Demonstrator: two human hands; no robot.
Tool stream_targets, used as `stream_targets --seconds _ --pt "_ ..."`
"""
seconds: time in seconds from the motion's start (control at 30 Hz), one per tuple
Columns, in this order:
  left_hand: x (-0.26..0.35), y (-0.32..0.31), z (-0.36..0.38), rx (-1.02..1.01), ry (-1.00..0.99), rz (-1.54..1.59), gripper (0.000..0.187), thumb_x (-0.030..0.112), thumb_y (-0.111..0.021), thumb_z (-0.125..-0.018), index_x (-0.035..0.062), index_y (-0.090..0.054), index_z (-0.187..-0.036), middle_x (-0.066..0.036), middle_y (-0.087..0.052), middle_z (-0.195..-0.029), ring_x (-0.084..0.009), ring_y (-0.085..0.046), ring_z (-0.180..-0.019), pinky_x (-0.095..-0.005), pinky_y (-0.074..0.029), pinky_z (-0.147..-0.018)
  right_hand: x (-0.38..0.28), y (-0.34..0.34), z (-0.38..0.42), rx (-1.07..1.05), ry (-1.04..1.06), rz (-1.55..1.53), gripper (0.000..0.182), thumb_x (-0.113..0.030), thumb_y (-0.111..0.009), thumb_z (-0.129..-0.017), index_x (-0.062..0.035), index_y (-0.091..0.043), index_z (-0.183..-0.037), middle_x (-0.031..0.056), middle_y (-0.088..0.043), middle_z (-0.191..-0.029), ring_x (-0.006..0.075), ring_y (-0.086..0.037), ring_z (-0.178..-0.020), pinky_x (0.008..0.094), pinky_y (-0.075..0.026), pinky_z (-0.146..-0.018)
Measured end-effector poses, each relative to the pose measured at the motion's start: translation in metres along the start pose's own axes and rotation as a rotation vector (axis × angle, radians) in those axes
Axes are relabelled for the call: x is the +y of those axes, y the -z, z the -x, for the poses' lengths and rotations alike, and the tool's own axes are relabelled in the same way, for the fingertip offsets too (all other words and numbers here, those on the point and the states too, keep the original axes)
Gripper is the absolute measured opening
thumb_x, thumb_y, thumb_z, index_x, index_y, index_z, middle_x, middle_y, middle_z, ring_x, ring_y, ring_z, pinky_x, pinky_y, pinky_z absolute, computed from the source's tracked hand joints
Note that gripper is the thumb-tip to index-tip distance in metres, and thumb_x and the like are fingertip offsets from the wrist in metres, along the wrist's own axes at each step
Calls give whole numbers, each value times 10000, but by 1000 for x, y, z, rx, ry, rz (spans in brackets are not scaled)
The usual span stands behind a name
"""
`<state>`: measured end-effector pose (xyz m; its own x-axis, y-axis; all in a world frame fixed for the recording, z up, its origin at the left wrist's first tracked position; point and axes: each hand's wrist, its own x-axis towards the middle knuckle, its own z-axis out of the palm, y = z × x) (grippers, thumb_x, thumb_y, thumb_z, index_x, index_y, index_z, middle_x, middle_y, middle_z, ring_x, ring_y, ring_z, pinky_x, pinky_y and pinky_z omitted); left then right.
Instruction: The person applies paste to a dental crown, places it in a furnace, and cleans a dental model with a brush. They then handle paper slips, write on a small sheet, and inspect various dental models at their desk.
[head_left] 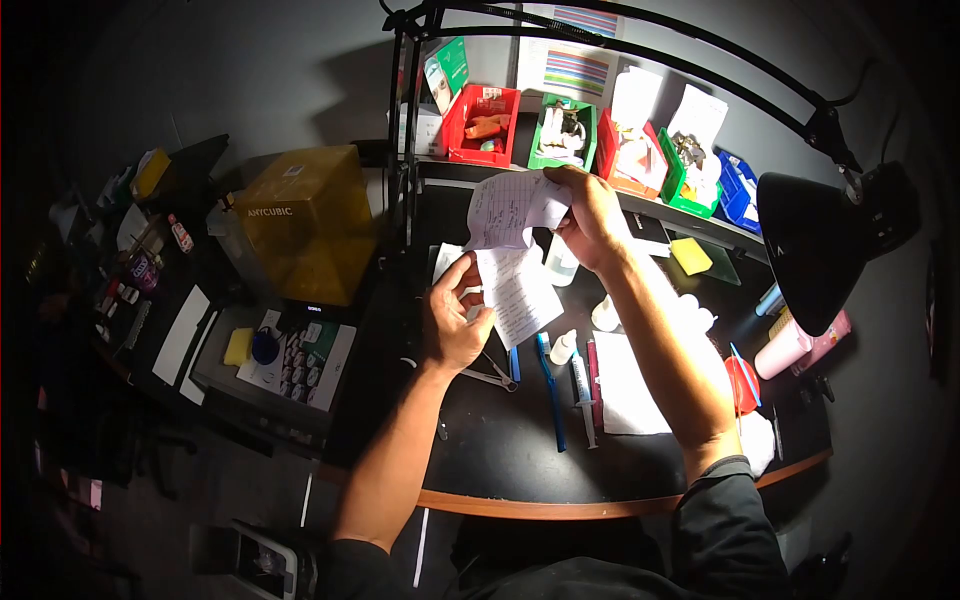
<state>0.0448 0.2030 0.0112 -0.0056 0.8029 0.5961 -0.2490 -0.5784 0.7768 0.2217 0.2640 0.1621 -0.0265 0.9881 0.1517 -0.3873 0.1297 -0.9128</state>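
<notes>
A creased white paper covered in handwriting hangs between my hands above the black desk, its upper part folded over. My right hand grips the upper right corner of the paper, fingers closed on it. At the paper's left edge is my left hand, with its fingers curled and thumb apart; the fingertips touch or nearly touch the sheet, and whether they pinch it is unclear. Below the paper lie a blue pen-like tool, a small white bottle, a syringe and a white sheet.
Red, green and blue bins line the shelf behind. A black lamp hangs at the right, above a pink cup. To the left stand a yellow ANYCUBIC box and a yellow sponge. The desk's wooden edge is nearest me.
</notes>
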Motion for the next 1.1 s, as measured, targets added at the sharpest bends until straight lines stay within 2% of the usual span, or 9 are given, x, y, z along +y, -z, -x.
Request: stream_targets --seconds 0.07,0.17,0.37,0.47,0.57,0.67,0.77,0.87,1.1 --pt "6 -3 0 7 -6 -9 682 -144 -557 -765 -111 -464 -1440 -134 -638 -1255 -179 -641 -1131 -315 -543 -965 -1 -1 1 2 -1 0 77 -81 -595 -994 -35 -651 -968 -1 -531 -702 65 -379 -539 248 -303 -510" --pt "9 -3 1 8 -7 -20 662 -160 -535 -767 -115 -475 -1425 -137 -632 -1259 -180 -633 -1149 -320 -537 -992 4 13 -9 -65 -10 67 189 -127 -604 -997 14 -671 -1102 93 -715 -967 188 -707 -811 343 -572 -721" --pt "10 -3 1 -1 9 -22 668 -147 -533 -767 -111 -474 -1431 -135 -632 -1256 -180 -634 -1146 -319 -540 -987 5 12 -7 -20 -1 76 189 -129 -594 -1002 15 -673 -1096 104 -720 -980 202 -714 -823 355 -586 -739" --pt "6 -2 1 13 16 -18 678 -140 -541 -766 -111 -466 -1439 -134 -632 -1254 -181 -637 -1138 -317 -541 -979 5 13 -5 -33 0 95 180 -126 -599 -1000 10 -673 -1091 100 -717 -968 201 -712 -818 361 -583 -740" --pt "6 -1 1 15 22 -11 689 -134 -549 -766 -112 -456 -1448 -133 -633 -1253 -183 -639 -1133 -316 -539 -977 3 5 4 28 -1 31 116 -71 -570 -995 -9 -667 -1010 -3 -537 -714 51 -372 -547 221 -301 -504" --pt "8 -2 1 12 16 -15 698 -129 -555 -766 -113 -447 -1456 -133 -634 -1253 -183 -639 -1132 -319 -535 -981 8 20 -5 -34 -23 82 145 -112 -607 -988 -4 -670 -1062 90 -706 -945 197 -698 -797 368 -573 -734" --pt "6 -1 1 6 27 -13 695 -130 -557 -767 -111 -448 -1453 -133 -631 -1262 -181 -631 -1150 -323 -531 -991 7 20 -4 -35 -20 70 130 -103 -609 -982 -7 -668 -1048 91 -705 -948 192 -694 -794 357 -569 -724" --pt "7 -1 1 3 23 -11 685 -134 -557 -766 -111 -452 -1443 -133 -623 -1281 -184 -617 -1180 -330 -529 -1003 5 8 4 1 7 28 129 -75 -554 -1004 -7 -662 -1021 -2 -538 -717 50 -371 -549 221 -292 -500" --pt "3 -2 1 35 -16 12 715 -102 -592 -762 -103 -447 -1462 -124 -640 -1259 -182 -638 -1151 -304 -557 -925 6 9 6 1 -7 39 71 -106 -611 -1001 -50 -612 -958 -19 -526 -710 50 -387 -549 222 -297 -499"
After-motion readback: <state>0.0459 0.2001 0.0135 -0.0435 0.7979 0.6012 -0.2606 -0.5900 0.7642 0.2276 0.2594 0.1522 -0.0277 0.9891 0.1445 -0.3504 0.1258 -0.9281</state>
